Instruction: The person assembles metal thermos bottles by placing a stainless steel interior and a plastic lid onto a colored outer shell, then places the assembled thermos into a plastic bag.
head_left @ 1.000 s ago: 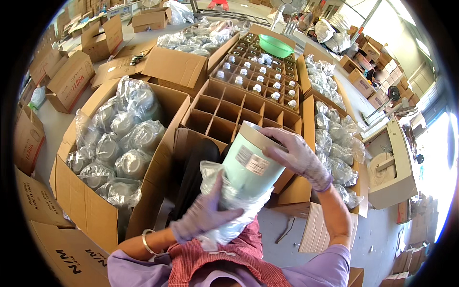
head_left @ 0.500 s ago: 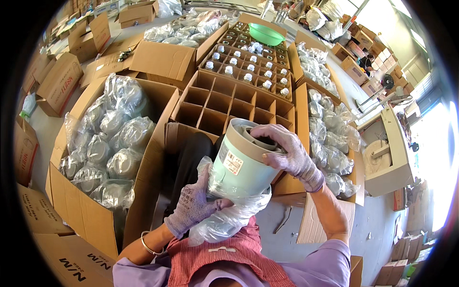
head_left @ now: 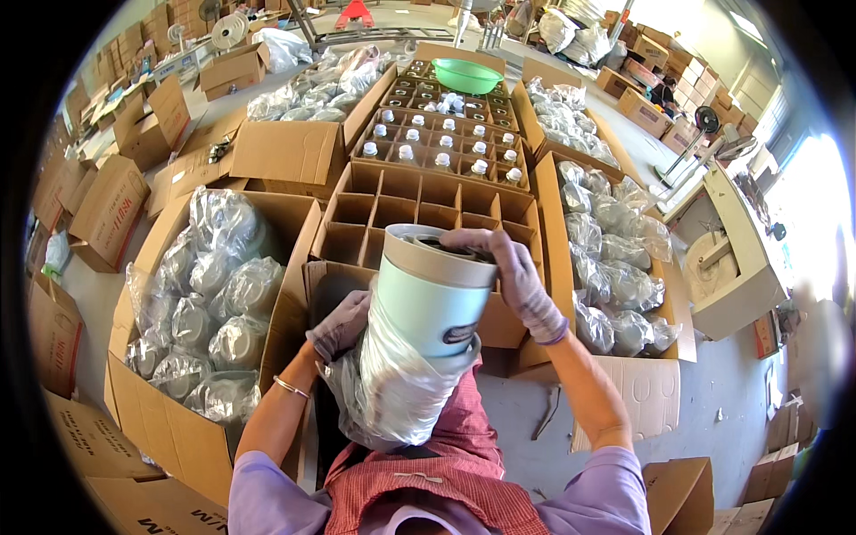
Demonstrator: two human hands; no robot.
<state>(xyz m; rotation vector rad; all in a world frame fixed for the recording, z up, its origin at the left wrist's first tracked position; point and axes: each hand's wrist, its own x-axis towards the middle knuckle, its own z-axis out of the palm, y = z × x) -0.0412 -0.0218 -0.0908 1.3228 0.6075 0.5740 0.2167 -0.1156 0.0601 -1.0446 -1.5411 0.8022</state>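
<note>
A mint-green thermos jug (head_left: 432, 299) with a taupe collar stands slightly tilted in front of my lap. Clear plastic bag (head_left: 401, 392) wraps its lower half, and a dark oval badge shows just above the plastic. My right hand (head_left: 526, 285) is closed over the right side of the jug's top rim, its fingers reaching toward the dark opening. On the other side my left hand (head_left: 343, 323) grips the bag against the jug's side; its fingertips are hidden behind the jug. Both hands wear greyish-purple gloves.
Beyond the jug stands a divided carton (head_left: 392, 209). Past it, a second carton holds white-capped bottles (head_left: 443, 160), with a green basin (head_left: 467, 77) farther back. Plastic-wrapped items fill open boxes at left (head_left: 201, 334) and right (head_left: 615, 267). A cream machine (head_left: 727, 250) stands at right.
The jug has turned: its label has gone from view and the oval badge faces me. The plastic covers more of its body. My left hand has moved up along its left side.
</note>
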